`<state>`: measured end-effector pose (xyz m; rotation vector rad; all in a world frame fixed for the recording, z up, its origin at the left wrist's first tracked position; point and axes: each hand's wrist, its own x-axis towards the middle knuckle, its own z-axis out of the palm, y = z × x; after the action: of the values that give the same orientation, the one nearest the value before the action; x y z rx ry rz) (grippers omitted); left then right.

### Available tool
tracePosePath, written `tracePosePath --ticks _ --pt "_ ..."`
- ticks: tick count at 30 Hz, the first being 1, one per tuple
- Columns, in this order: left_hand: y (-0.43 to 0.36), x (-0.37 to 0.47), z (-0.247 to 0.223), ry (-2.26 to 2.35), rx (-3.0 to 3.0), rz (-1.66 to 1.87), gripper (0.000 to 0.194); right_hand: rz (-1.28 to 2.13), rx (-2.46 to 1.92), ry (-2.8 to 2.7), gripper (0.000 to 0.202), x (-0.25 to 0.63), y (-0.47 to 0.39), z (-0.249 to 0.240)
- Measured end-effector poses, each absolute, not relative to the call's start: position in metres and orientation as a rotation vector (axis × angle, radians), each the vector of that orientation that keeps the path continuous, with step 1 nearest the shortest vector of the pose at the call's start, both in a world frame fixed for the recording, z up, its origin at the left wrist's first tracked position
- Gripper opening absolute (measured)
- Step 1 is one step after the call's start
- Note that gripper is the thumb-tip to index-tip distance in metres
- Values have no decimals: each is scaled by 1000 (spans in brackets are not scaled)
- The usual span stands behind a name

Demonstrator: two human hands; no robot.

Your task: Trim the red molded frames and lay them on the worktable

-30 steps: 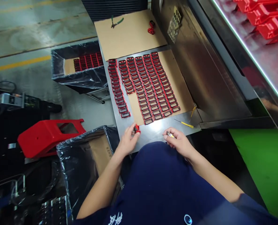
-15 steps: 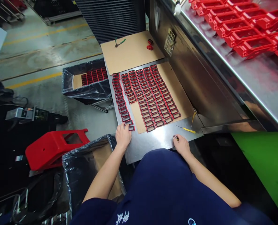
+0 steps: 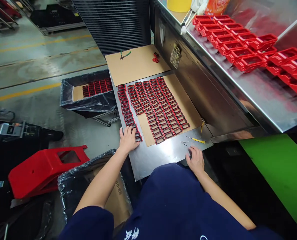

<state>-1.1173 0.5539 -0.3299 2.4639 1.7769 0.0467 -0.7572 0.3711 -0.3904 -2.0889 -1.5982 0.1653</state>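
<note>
My left hand [image 3: 128, 139] lies with spread fingers on the lower end of the leftmost column of small red-and-black frames [image 3: 125, 106], at the metal table's left edge. My right hand [image 3: 195, 159] is at the table's front right edge, fingers apart and a little bent, nothing visible in it. Just beyond its fingertips lies a small dark metal tool [image 3: 184, 143], beside a yellow-handled pick [image 3: 198, 140]. More of the frames stand in several columns on a cardboard sheet [image 3: 185, 95].
A second cardboard sheet [image 3: 135, 68] holds green-handled pliers [image 3: 125, 55] and small red parts [image 3: 155, 60]. Larger red parts [image 3: 249, 62] cover the raised metal shelf [image 3: 270, 110] at right. Plastic-lined bins [image 3: 88, 106] stand at left.
My right hand has let go of the small metal tool, which now lies on the table. My left hand has opened out over the leftmost column. The camera view has shifted.
</note>
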Motion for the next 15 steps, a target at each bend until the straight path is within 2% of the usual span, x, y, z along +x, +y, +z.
tracePosePath --ticks 5,9,12,15 --pt "568 -1119 -332 1705 2506 34 67 216 -2190 -1491 38 -765 321 -401" --pt "568 -1122 -332 1673 2533 49 67 359 -2389 -1263 42 -774 283 -405" --pt "559 -1117 -330 1639 2561 67 74 595 -2541 -1025 37 -785 255 -409" --pt "531 -1098 -325 1509 2528 224 67 906 -2581 -850 30 -797 232 -407"
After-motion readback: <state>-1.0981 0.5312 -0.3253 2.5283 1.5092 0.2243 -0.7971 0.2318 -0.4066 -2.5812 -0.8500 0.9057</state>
